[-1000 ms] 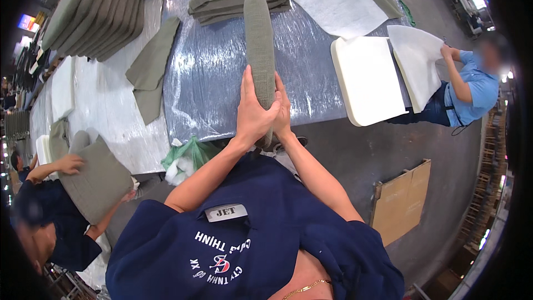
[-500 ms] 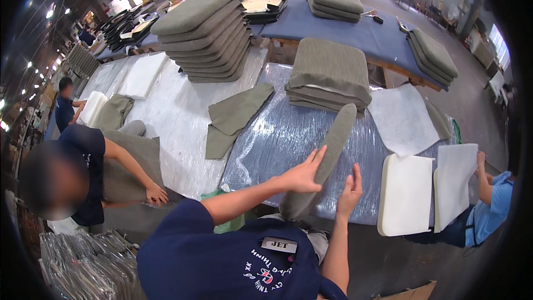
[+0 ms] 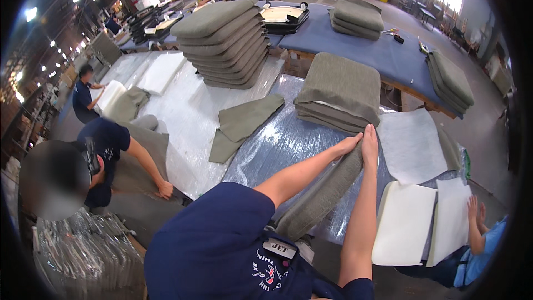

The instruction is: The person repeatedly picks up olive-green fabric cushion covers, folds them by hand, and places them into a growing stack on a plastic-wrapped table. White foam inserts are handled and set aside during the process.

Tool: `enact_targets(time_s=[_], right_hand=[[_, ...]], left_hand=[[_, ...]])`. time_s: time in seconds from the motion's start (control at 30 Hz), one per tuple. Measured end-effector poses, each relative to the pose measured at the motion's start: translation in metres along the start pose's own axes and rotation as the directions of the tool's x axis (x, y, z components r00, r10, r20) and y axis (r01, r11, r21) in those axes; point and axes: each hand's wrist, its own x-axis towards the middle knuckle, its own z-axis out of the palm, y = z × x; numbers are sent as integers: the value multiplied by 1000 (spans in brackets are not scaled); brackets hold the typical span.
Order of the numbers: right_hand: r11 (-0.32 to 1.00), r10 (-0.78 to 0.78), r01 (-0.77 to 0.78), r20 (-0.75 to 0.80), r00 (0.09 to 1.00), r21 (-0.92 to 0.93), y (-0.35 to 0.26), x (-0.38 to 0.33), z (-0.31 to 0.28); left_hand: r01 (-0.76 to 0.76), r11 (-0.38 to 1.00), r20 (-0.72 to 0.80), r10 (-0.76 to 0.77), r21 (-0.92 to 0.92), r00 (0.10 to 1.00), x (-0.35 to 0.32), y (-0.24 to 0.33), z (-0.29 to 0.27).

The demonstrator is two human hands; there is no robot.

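Observation:
A grey-green fabric-covered seat cushion [image 3: 325,191] stands on its narrow edge, slanting from near my body toward the middle of the table. Both my hands clasp its far end from opposite sides. My left hand [image 3: 350,145] presses on the left face, with its fingers partly hidden. Against the right face lies my right hand [image 3: 370,141], fingers straight and close together. Just beyond my fingertips sits a short stack of matching cushions [image 3: 338,86], white padding showing under the top cover.
A tall cushion stack [image 3: 222,39] stands farther left, near loose grey-green fabric [image 3: 244,125]. White foam pads [image 3: 402,222] and a white sheet [image 3: 411,144] lie at right, beside a co-worker in light blue [image 3: 488,250]. Another co-worker [image 3: 105,144] leans over fabric at left.
Both my hands have moved forward to the cushion's far end. My right hand, earlier apart from the cushion, now touches it. The cushion's far end has dropped lower and nearer the stack.

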Motion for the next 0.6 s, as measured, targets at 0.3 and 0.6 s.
enact_targets(time_s=[0.3, 0.6], right_hand=[[755, 126, -80, -24, 992, 651, 45, -14, 14], [486, 297, -52, -109, 949, 872, 77, -26, 4]], left_hand=[[-68, 917, -78, 107, 392, 991, -1, -4, 10], [-306, 784, 169, 256, 539, 952, 8, 29, 34]])
